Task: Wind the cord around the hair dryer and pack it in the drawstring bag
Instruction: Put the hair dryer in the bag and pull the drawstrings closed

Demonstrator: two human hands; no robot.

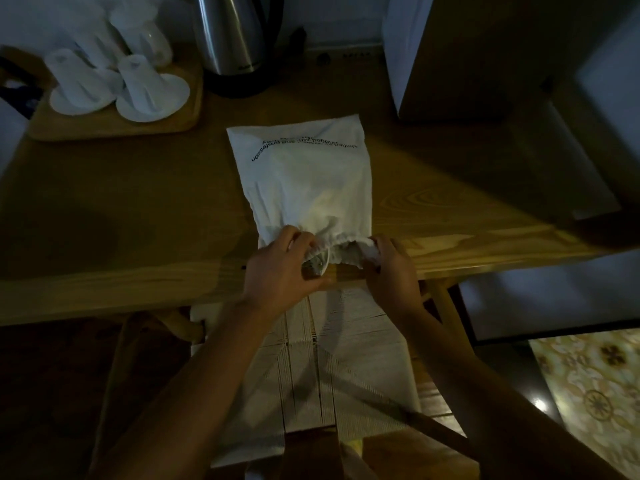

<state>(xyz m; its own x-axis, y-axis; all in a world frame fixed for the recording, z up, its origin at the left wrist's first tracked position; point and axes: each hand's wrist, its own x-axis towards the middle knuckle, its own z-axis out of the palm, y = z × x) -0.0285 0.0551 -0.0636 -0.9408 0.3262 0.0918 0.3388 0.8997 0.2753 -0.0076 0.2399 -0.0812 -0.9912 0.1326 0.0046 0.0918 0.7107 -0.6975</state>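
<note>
Closing stage of a packing job, by the look of it, on a wooden table (138, 209) in dim light. Lying flat across the middle of the table, a white drawstring bag (304, 181), printed lettering at its far end, mouth turned toward the near edge and gathered into a narrow neck. Bulging softly through the middle of the cloth, something bulky; hair dryer itself nowhere on show, so presumably already inside with its cord wound, though neither can be confirmed through the fabric. Curled shut at the left side of the bag's mouth, the left hand (280, 268), pinching bunched cloth and what looks like a loop of drawstring. Closed on the right side of the mouth, the right hand (388, 268), gripping the ruffled hem. Partly cinched, not sealed: a small opening showing between the two hands. Left to do, on this evidence, only pulling the string tight. Standing well clear at the far left, upturned white cups (117, 84) on a wooden tray (173, 128); beside them, a steel kettle (235, 36).
</note>
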